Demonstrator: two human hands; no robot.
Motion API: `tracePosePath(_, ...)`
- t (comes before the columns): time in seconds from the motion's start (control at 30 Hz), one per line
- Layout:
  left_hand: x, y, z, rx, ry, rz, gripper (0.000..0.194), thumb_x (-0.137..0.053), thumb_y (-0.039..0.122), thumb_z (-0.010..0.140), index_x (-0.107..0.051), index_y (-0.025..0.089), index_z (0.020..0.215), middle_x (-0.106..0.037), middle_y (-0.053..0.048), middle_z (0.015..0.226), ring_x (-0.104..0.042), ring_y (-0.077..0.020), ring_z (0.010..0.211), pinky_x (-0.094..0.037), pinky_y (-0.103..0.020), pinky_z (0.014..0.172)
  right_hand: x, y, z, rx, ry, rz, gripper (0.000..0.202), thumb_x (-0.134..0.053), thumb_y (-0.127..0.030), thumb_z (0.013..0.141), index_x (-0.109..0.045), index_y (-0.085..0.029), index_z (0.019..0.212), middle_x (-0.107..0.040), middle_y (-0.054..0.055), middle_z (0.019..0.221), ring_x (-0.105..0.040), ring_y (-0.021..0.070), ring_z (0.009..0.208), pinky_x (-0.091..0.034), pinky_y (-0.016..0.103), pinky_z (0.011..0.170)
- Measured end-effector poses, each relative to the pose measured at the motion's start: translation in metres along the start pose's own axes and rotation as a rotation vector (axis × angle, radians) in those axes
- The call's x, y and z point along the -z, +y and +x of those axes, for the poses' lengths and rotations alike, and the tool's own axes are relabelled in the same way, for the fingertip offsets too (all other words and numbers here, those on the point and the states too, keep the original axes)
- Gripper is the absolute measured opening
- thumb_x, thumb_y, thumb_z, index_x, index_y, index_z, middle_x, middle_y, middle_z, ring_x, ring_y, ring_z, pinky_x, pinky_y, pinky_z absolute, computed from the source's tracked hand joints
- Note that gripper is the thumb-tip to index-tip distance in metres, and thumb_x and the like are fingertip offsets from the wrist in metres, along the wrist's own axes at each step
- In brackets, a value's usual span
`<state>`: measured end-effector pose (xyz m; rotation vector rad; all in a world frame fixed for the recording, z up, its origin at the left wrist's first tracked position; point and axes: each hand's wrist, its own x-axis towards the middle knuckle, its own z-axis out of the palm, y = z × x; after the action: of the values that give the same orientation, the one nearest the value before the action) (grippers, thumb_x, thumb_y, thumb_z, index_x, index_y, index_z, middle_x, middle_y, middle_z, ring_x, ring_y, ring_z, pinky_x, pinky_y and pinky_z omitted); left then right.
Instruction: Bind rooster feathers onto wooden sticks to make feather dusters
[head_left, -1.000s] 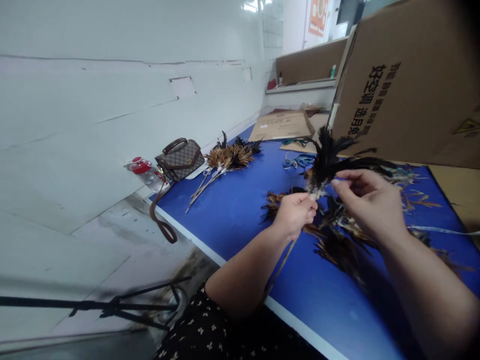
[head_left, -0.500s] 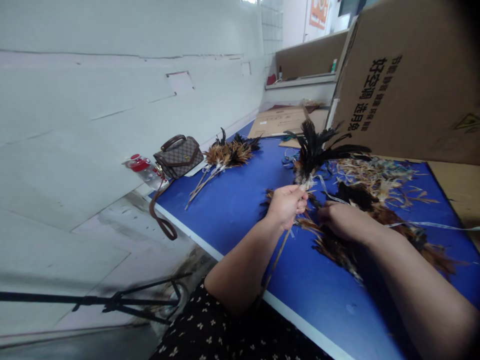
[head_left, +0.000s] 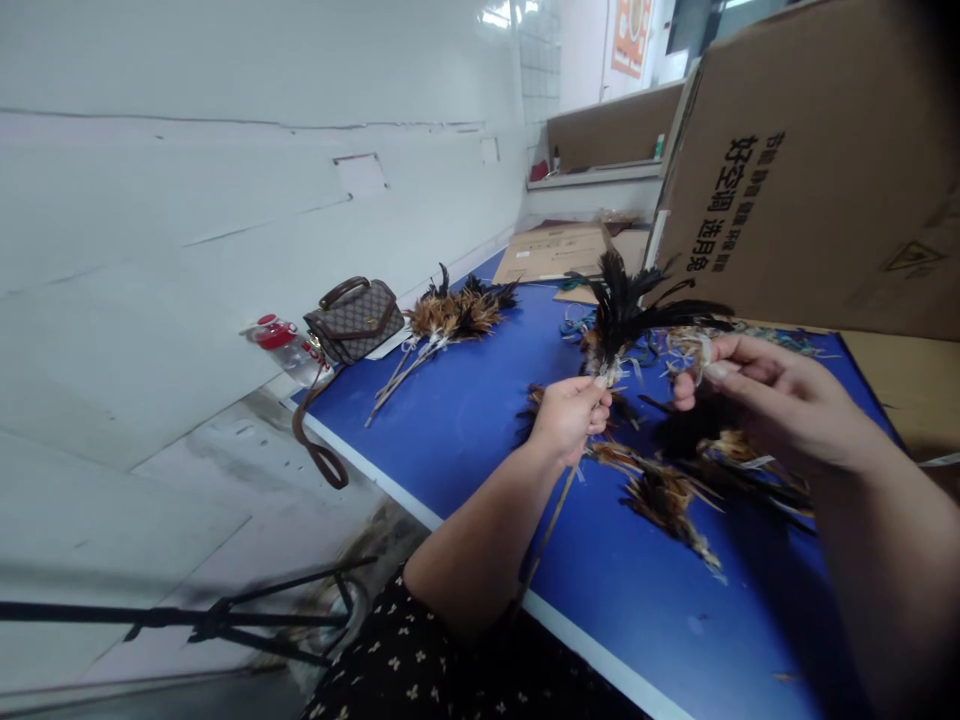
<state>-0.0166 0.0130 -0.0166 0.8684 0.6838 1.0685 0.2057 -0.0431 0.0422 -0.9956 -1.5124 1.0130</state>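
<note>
My left hand (head_left: 571,420) is closed around the stick (head_left: 553,525) of a feather duster, just below its bound feathers. The duster's head is a bunch of long black feathers (head_left: 622,310) with brown ones at the base. A clear plastic ribbon (head_left: 636,370) hangs by the binding. My right hand (head_left: 780,400) is raised over the table, thumb and fingers pinched on what looks like a pale piece of that ribbon. Beneath it lie loose black and brown feathers (head_left: 667,495), partly hidden by the hand and forearm.
On the blue table (head_left: 465,440), finished-looking feather dusters (head_left: 457,315) lie at the left beside a handbag (head_left: 356,320) and a red-capped bottle (head_left: 289,345). A large cardboard box (head_left: 825,180) stands at the right. Flat cardboard (head_left: 555,250) lies behind. A black tripod (head_left: 225,620) stands lower left.
My right hand has lifted from among the loose feathers and moved up and right, now pinching with its fingers in view. My left hand stays on the duster's stick.
</note>
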Motion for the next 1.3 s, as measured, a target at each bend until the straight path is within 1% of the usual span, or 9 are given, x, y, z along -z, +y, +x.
tracePosePath(0.1, 0.000, -0.002, 0.000, 0.002, -0.014, 0.007, 0.035, -0.072, 0.027, 0.099, -0.058, 0.012, 0.071, -0.047, 0.003, 0.064, -0.035, -0.0026, 0.048, -0.016, -0.020, 0.046, 0.003, 0.006, 0.001, -0.003, 0.069, -0.002, 0.035, -0.080, -0.053, 0.095, -0.069, -0.022, 0.109, -0.070, 0.002, 0.087, -0.061, 0.0134, 0.068, -0.050, 0.029, 0.068)
tracePosePath(0.2, -0.001, -0.003, 0.000, 0.004, -0.022, 0.012, 0.033, -0.070, 0.026, 0.100, -0.059, 0.011, 0.072, -0.047, 0.003, 0.063, -0.035, -0.0025, 0.048, -0.016, -0.020, 0.046, 0.003, 0.008, 0.003, -0.021, 0.008, -0.232, 0.042, -0.076, -0.061, 0.095, -0.077, -0.020, 0.106, -0.072, 0.004, 0.084, -0.059, 0.0136, 0.068, -0.046, 0.027, 0.061)
tracePosePath(0.37, -0.002, -0.005, -0.003, 0.036, -0.076, 0.029, 0.038, -0.078, 0.034, 0.095, -0.059, 0.011, 0.071, -0.046, 0.003, 0.062, -0.035, -0.0024, 0.048, -0.017, -0.020, 0.047, -0.007, 0.004, 0.007, 0.113, -0.141, -0.613, 0.046, -0.065, -0.060, 0.100, -0.083, -0.018, 0.102, -0.082, 0.013, 0.101, -0.074, 0.0257, 0.093, -0.056, 0.038, 0.089)
tracePosePath(0.47, -0.003, -0.007, -0.005, 0.063, -0.120, 0.036, 0.040, -0.082, 0.038, 0.091, -0.060, 0.011, 0.072, -0.050, 0.002, 0.065, -0.038, -0.0026, 0.049, -0.017, -0.020, 0.048, -0.011, 0.006, 0.010, 0.216, -0.181, -0.718, 0.038, -0.061, -0.050, 0.104, -0.084, -0.019, 0.104, -0.082, 0.014, 0.103, -0.076, 0.0269, 0.094, -0.057, 0.039, 0.088)
tracePosePath(0.63, -0.004, -0.010, -0.006, 0.099, -0.161, 0.049, 0.041, -0.085, 0.042, 0.088, -0.062, 0.010, 0.075, -0.059, -0.002, 0.071, -0.038, -0.0023, 0.050, -0.018, -0.020, 0.048, -0.007, 0.008, 0.013, 0.389, -0.229, -0.838, 0.028, -0.058, -0.029, 0.105, -0.085, -0.021, 0.103, -0.080, 0.012, 0.098, -0.074, 0.0223, 0.088, -0.053, 0.035, 0.083)
tracePosePath(0.77, -0.005, -0.012, -0.008, 0.135, -0.200, 0.060, 0.042, -0.085, 0.043, 0.087, -0.063, 0.010, 0.076, -0.058, -0.001, 0.069, -0.038, -0.0024, 0.050, -0.018, -0.020, 0.047, -0.006, 0.009, 0.012, 0.516, -0.153, -1.020, 0.028, -0.058, -0.019, 0.100, -0.086, -0.025, 0.096, -0.079, 0.009, 0.094, -0.070, 0.0217, 0.090, -0.041, 0.041, 0.092)
tracePosePath(0.97, -0.011, -0.015, -0.012, 0.179, -0.206, 0.042, 0.039, -0.087, 0.041, 0.084, -0.064, 0.010, 0.080, -0.060, -0.004, 0.074, -0.040, -0.0029, 0.050, -0.015, -0.020, 0.048, -0.012, 0.018, 0.010, 0.571, -0.213, -1.187, 0.036, -0.056, -0.012, 0.094, -0.086, -0.031, 0.094, -0.080, 0.005, 0.098, -0.066, 0.0232, 0.096, -0.031, 0.039, 0.082)
tracePosePath(1.2, -0.013, -0.018, -0.014, 0.215, -0.208, 0.004, 0.040, -0.088, 0.036, 0.084, -0.058, 0.012, 0.074, -0.054, 0.000, 0.070, -0.035, -0.0014, 0.048, -0.013, -0.021, 0.047, -0.014, 0.019, 0.011, 0.566, -0.230, -1.253, 0.035, -0.056, -0.011, 0.096, -0.083, -0.031, 0.088, -0.080, 0.004, 0.093, -0.064, 0.0257, 0.095, -0.034, 0.047, 0.093)
tracePosePath(1.3, -0.014, -0.017, -0.014, 0.196, -0.198, -0.016, 0.043, -0.090, 0.039, 0.085, -0.057, 0.013, 0.075, -0.051, 0.002, 0.069, -0.032, -0.0007, 0.048, -0.013, -0.021, 0.048, -0.020, 0.013, 0.009, 0.551, -0.177, -1.272, 0.033, -0.056, -0.013, 0.098, -0.084, -0.030, 0.091, -0.080, 0.006, 0.101, -0.064, 0.0275, 0.102, -0.035, 0.051, 0.100)
